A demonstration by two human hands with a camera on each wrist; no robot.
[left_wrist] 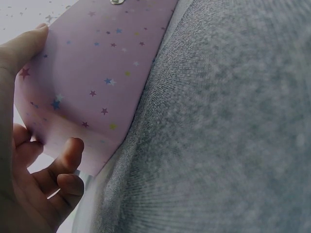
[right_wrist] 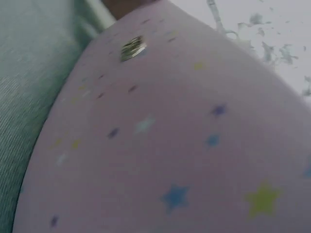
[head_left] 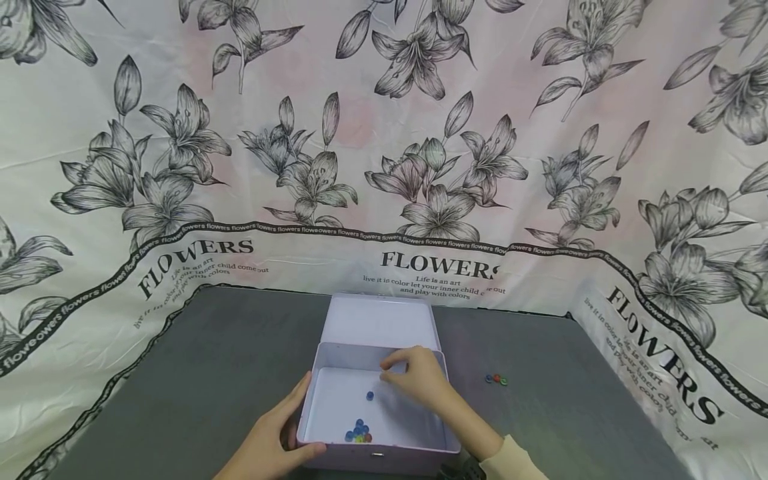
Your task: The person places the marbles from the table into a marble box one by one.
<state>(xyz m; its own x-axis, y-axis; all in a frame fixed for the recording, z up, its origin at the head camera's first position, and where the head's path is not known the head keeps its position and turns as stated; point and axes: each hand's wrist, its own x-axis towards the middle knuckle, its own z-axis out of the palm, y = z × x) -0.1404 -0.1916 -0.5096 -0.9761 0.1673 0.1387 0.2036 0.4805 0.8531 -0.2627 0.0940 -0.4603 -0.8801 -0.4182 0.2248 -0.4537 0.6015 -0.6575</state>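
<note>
A lilac tin box (head_left: 377, 457) patterned with small stars stands on the table, its lid (head_left: 379, 321) raised at the back. My left hand (head_left: 273, 427) grips its front left corner, thumb at the front rim and fingers along the side; the left wrist view shows the thumb against the starry wall (left_wrist: 92, 73). Above the box's right half is my right hand (head_left: 420, 379), thumb and forefinger apart with nothing visible between them. One blue marble (head_left: 370, 396) is inside, below those fingertips. A cluster of blue, yellow-green and reddish marbles (head_left: 359, 430) lies near the front wall.
To the right of the box, three marbles (head_left: 496, 379), blue, red and green, lie in a row on the grey tabletop (head_left: 240, 360). A flower-printed cloth (head_left: 312, 260) surrounds the table's back and sides. The box's front carries a metal clasp (right_wrist: 133, 48).
</note>
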